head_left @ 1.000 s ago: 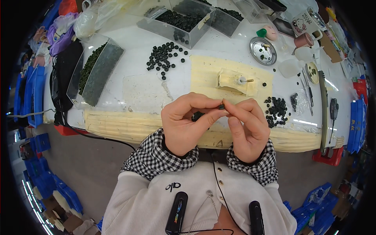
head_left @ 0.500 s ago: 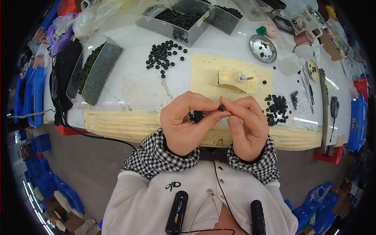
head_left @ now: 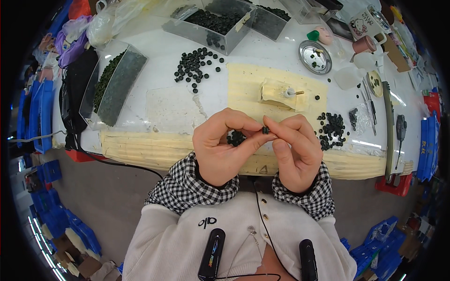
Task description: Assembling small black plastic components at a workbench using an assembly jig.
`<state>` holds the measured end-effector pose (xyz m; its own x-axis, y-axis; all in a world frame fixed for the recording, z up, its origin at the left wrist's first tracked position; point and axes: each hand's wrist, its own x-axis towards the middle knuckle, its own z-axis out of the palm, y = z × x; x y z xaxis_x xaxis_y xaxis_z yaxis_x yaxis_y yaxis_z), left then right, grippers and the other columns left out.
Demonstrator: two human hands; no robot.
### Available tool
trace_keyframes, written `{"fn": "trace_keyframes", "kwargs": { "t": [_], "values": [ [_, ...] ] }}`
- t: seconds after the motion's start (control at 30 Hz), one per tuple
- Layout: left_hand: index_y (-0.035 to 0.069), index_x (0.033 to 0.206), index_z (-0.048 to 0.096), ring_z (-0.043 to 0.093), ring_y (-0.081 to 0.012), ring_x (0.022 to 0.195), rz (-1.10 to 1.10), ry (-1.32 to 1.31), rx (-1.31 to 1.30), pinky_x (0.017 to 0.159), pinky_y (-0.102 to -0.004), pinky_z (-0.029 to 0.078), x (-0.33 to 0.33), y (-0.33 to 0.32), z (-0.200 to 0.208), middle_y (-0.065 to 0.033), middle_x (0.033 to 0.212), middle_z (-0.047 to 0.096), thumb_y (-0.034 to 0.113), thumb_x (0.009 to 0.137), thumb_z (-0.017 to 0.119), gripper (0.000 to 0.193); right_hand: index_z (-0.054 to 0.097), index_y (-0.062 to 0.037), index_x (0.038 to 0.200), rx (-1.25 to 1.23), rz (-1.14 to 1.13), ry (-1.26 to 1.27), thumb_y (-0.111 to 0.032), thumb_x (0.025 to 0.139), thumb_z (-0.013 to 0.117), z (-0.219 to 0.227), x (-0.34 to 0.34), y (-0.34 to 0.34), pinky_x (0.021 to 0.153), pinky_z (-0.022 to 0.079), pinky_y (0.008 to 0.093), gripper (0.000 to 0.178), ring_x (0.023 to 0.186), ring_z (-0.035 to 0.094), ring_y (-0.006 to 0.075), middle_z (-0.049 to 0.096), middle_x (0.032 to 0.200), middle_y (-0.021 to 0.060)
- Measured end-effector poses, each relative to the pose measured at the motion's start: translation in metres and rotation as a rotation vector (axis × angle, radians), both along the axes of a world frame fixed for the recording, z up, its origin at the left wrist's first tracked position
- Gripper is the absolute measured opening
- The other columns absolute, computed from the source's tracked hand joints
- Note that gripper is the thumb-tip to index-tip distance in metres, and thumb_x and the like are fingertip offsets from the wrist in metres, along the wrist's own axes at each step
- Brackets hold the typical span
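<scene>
My left hand (head_left: 224, 145) and my right hand (head_left: 294, 150) meet just above the near edge of the workbench. Between their fingertips they pinch one small black ring-shaped part (head_left: 266, 130). More black parts (head_left: 236, 137) lie cupped in my left palm, partly hidden by the fingers. Loose piles of the same black parts lie on the bench: one pile (head_left: 194, 68) at the back left, another pile (head_left: 332, 129) just right of my right hand. A small cream block with a metal pin (head_left: 281, 95) stands on a yellow mat (head_left: 243, 89) behind my hands.
Clear plastic bins (head_left: 213, 23) of dark parts line the back; a long bin (head_left: 115, 84) sits at the left. A round metal dish (head_left: 315, 57), a mug (head_left: 365, 25), tweezers and hand tools (head_left: 370, 105) lie at the right. Blue crates (head_left: 51, 220) stand on the floor.
Both hands have shifted very slightly; the pinched black part sits a touch more exposed between the fingertips. Nothing on the bench has moved.
</scene>
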<state>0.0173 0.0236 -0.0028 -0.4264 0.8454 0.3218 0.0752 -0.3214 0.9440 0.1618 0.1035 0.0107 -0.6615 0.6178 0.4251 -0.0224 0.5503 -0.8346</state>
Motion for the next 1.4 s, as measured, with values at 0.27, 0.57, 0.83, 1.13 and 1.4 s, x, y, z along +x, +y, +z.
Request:
{"fn": "trace_keyframes", "kwargs": {
  "t": [0.27,0.57,0.83,1.13,1.4],
  "values": [
    [-0.001,0.087,0.058,0.058,-0.0133,0.079,-0.001,0.018,0.021,0.071,-0.0243,0.048,-0.0004,0.0008,-0.0015,-0.009,0.086,0.063,-0.012,0.069,0.074,0.026,0.063,0.0006,0.115,0.002,0.002,0.016,0.001,0.083,0.062,-0.0003,0.0002,-0.0001,0.066,0.046,0.0238,0.032,0.074,0.055,0.0156,0.057,0.088,0.009],
    [0.0,0.087,0.058,0.058,-0.0133,0.08,-0.008,0.008,0.019,0.071,-0.0246,0.047,-0.0004,0.0011,-0.0019,-0.0084,0.086,0.063,-0.013,0.068,0.074,0.027,0.063,0.0006,0.116,0.014,0.012,0.023,0.001,0.083,0.062,-0.0016,0.0006,0.0008,0.066,0.045,0.0235,0.033,0.074,0.053,0.0151,0.056,0.088,0.0086],
    [0.0,0.087,0.058,0.058,-0.0135,0.081,-0.011,-0.003,0.02,0.072,-0.025,0.047,-0.0003,0.0007,-0.0014,-0.0085,0.087,0.063,-0.012,0.069,0.074,0.027,0.063,0.0008,0.116,0.011,0.016,0.015,0.001,0.083,0.061,-0.0004,0.0007,0.0006,0.066,0.045,0.0237,0.033,0.074,0.053,0.0154,0.056,0.088,0.0087],
    [-0.004,0.094,0.062,0.061,-0.0144,0.082,-0.015,-0.1,0.007,0.073,-0.0248,0.05,-0.0003,0.0017,-0.0032,-0.0107,0.09,0.064,-0.011,0.074,0.07,0.023,0.063,0.0001,0.116,-0.014,-0.017,0.032,0.001,0.085,0.06,-0.0034,0.0015,-0.0008,0.068,0.046,0.0247,0.031,0.075,0.054,0.0167,0.057,0.088,0.009],
    [-0.002,0.104,0.066,0.062,-0.0145,0.081,0.0,-0.062,-0.05,0.072,-0.0238,0.049,-0.0008,0.0022,0.0002,-0.0119,0.093,0.066,-0.005,0.08,0.067,0.025,0.063,0.0002,0.115,-0.031,-0.055,0.062,0.001,0.085,0.059,-0.0041,0.0007,-0.0035,0.069,0.046,0.0249,0.03,0.077,0.055,0.0169,0.058,0.087,0.0094]
  ]
}}
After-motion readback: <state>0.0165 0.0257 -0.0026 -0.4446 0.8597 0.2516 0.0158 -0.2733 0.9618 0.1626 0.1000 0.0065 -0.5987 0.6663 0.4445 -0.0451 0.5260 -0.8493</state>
